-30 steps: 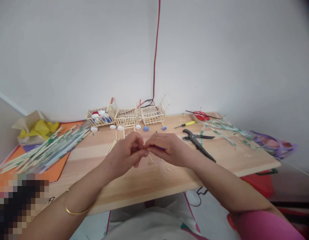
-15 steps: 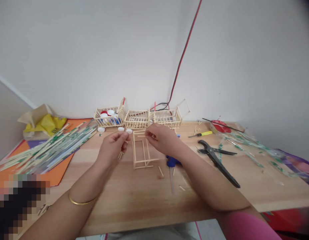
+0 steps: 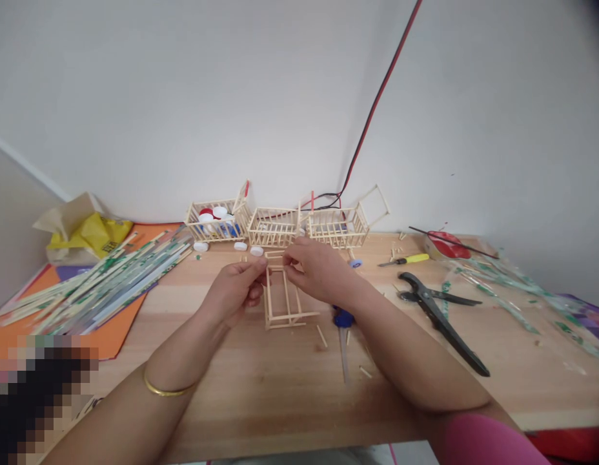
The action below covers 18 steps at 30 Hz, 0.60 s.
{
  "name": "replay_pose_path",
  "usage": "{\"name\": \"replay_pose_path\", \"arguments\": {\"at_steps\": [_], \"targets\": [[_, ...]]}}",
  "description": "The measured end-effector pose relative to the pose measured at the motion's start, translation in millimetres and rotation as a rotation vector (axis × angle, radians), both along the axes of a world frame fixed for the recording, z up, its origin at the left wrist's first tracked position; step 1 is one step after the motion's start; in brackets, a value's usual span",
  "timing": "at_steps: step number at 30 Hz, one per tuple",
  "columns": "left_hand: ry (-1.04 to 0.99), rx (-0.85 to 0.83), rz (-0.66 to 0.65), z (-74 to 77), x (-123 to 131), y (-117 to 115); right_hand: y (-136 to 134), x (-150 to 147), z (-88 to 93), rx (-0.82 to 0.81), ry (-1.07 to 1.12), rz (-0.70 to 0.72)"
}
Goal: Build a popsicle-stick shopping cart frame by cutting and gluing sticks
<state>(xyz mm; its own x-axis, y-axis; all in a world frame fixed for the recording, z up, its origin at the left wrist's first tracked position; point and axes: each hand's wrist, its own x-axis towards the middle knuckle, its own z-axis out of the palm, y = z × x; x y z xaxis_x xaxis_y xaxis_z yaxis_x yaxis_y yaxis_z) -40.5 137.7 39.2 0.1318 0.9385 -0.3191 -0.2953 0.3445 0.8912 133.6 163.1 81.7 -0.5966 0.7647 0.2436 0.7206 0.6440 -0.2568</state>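
A small open frame of thin wooden sticks [image 3: 283, 316] lies on the table in front of me. My left hand [image 3: 234, 287] is closed, its thumb and forefinger pinching the far left corner of the frame; its other fingers are curled under. From the right, my right hand [image 3: 321, 268] reaches over the frame's far end, fingertips pinched on what looks like a short stick at the crosspieces. Its fingers partly cover that end. Just right of the frame lies a blue-handled tool [image 3: 345, 320] with a narrow blade, partly hidden by my right forearm.
Stick carts [image 3: 275, 229] line the wall, one filled with bottle caps. Wrapped chopsticks [image 3: 110, 278] lie on orange card at left. On the right are black-handled pliers [image 3: 437, 316], a yellow screwdriver [image 3: 416, 258], a red tape roll [image 3: 447, 245] and torn wrappers [image 3: 507, 310].
My left hand has moved right, from beside the frame onto its far left corner. Short sticks seen under that hand before are now hidden. The whole view has shifted slightly.
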Motion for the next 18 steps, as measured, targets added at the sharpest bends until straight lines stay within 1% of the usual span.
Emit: {"name": "replay_pose_path", "arguments": {"at_steps": [4,8,11,13,15,17,18], "targets": [[-0.017,-0.037,-0.013,1.3,2.7,1.2,0.5,-1.6,1.1,-0.02,0.01,-0.004],[-0.036,-0.045,0.001,1.0,4.5,2.3,1.1,-0.3,-1.6,-0.081,0.102,0.013],[-0.061,-0.047,0.012,-0.8,4.8,2.6,3.1,6.8,-3.4,-0.199,0.25,-0.007],[-0.066,-0.043,0.018,-1.8,5.0,2.5,5.5,14.3,-3.4,-0.257,0.335,-0.091],[-0.067,-0.043,0.021,-2.3,5.4,2.4,8.1,22.1,-3.9,-0.334,0.353,-0.216],[-0.069,-0.043,0.022,-2.3,5.9,2.2,10.4,28.0,-6.9,-0.501,0.353,-0.276],[-0.071,-0.042,0.023,-2.2,6.2,2.0,11.3,29.8,-9.8,-0.608,0.374,-0.268]]}}
